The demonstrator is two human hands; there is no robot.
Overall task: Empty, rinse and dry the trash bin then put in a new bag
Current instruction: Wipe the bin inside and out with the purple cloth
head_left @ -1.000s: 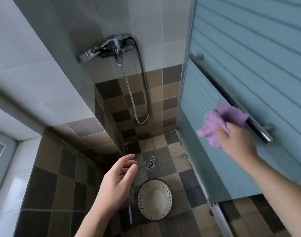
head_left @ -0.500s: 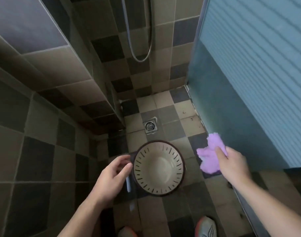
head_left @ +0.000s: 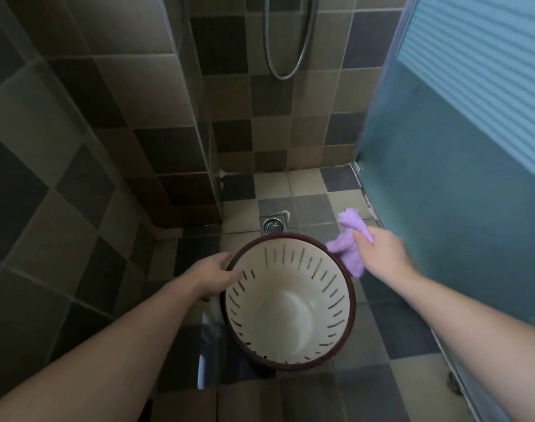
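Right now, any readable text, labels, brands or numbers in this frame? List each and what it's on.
None readable.
The bin shows only slots, no label.
The purple cloth in the right hand carries no tag in view.
The floor drain, tiles and glass door are unmarked.

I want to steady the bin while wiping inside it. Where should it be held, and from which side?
Grip the trash bin by its dark rim, from its left side. It stands upright with its mouth open upward, so the rim is the free edge. The left hand already holds it there, thumb inside, leaving the right hand free to bring the purple cloth in.
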